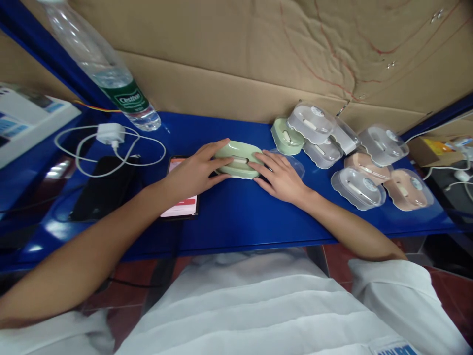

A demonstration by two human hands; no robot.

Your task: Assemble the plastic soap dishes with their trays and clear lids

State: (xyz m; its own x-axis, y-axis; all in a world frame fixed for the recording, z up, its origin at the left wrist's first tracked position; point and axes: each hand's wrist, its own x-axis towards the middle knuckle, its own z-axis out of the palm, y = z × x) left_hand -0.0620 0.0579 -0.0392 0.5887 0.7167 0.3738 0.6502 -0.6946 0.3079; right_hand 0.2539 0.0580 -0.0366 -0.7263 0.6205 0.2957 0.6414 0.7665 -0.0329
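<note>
A pale green oval plastic dish (242, 148), looking like the base of a soap box, lies on the blue table between my hands. It has a whitish oblong piece in its middle. My left hand (199, 167) grips its left end, with fingertips on the rim and on the middle piece. At the opposite end, my right hand (279, 172) holds the rim, fingers reaching in towards the middle. A clear lid (297, 166) lies partly hidden behind my right hand. Close to my left wrist is a phone (185, 207) with a lit screen, partly covered by my forearm.
Several grey, pink and green boxes with clear lids (358, 190) are piled at the right. A water bottle (127, 96) stands at the back left, near a white charger (111, 133) with a coiled cable and a dark phone (105, 187). Cardboard (207, 64) walls the back.
</note>
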